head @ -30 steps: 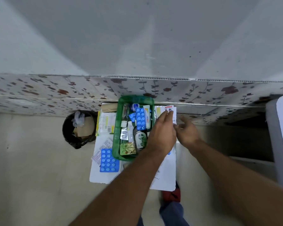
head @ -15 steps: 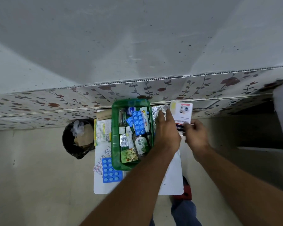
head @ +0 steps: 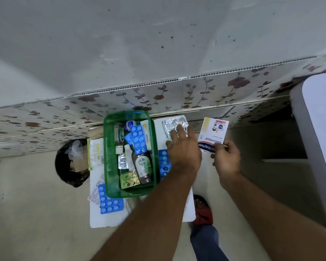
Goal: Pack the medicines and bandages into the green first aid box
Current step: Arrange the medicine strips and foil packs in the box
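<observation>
The green first aid box (head: 109, 166) stands on a small white table (head: 105, 219) and holds blue blister strips (head: 137, 138), a brown Dettol bottle (head: 143, 166), a tube and small packets. My left hand (head: 184, 149) is just right of the box, its fingers spread and lying on a silver foil blister pack (head: 174, 123). My right hand (head: 227, 161) grips a white Hansaplast bandage packet (head: 213, 134) by its lower edge, held in the air right of the table. A blue blister strip (head: 163, 162) lies beside the box, partly under my left hand. Another blue strip (head: 109, 201) lies at the front left.
A black bin (head: 70, 164) with rubbish stands on the floor left of the table. A yellow-green packet (head: 95, 151) lies between bin and box. A floral wall panel (head: 196, 91) runs behind. White furniture (head: 320, 129) stands at the right. My foot in a red sandal (head: 202, 210) is below.
My right hand has taken the bandage packet and lifted it up and to the right. My left hand has come off that packet and settled on the silver foil pack.
</observation>
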